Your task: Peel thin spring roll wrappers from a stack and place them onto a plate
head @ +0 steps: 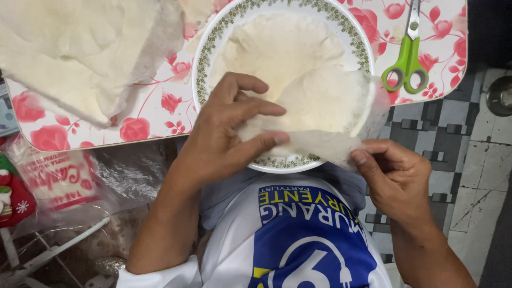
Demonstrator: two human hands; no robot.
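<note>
Left hand [224, 136] spread over the near rim of the plate [209, 44], thumb and forefinger closed on the edge of a thin white wrapper sheet [320, 106], other fingers fanned loosely above. Right hand [397, 178] lower and off the plate's near right side, thumb and fingertips pinched on the same sheet's trailing corner. Sheet itself half lifted: far part resting on the stack of wrappers [277, 45] in the plate, near part stretched translucent between the two grips, hanging just past the rim.

Best handled slowly, judging from how thin and clingy the sheet looks. Peel low and nearly parallel to the stack, not straight up. Keep both pinches light and close to the edge, pulling evenly so no tear starts between them. Ease off wherever the sheet sticks to the one beneath, and work that spot loose from the side. Keep the plate from sliding toward the table's edge.

Round about: flowered table top [160, 106] in pink and white, a larger heap of white sheets [80, 48] at far left, green-handled scissors [408, 58] at far right, well apart from both hands. Clear plastic bags [69, 176] below the table at left.
</note>
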